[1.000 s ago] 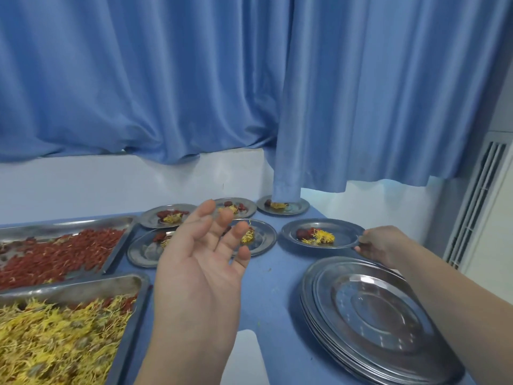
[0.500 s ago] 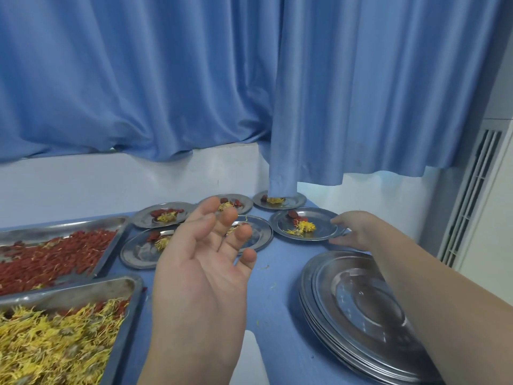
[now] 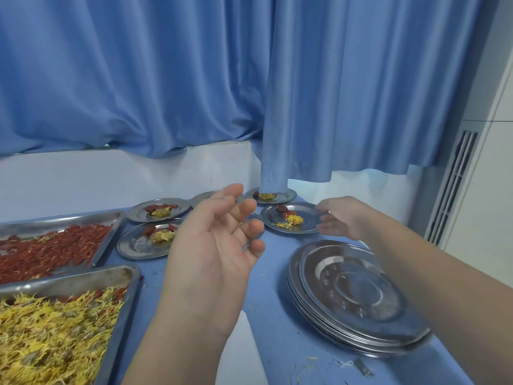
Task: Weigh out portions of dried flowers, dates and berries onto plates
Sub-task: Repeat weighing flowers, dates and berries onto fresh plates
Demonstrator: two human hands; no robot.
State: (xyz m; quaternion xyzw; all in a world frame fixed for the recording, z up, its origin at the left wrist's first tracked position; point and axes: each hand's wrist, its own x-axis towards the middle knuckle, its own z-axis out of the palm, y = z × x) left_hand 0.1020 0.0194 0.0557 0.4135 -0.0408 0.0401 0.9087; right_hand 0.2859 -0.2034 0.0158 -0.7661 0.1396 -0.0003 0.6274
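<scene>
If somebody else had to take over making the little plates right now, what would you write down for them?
Left hand: open, palm up, holding nothing, above the table.
Right hand: at the right rim of the rightmost filled plate; blur hides whether it grips.
Supplies: berry tray and flower tray on the left, stack of empty plates on the right.
Done: at least four plates at the far end carry portions.
Left: fill the stacked plates.
</scene>
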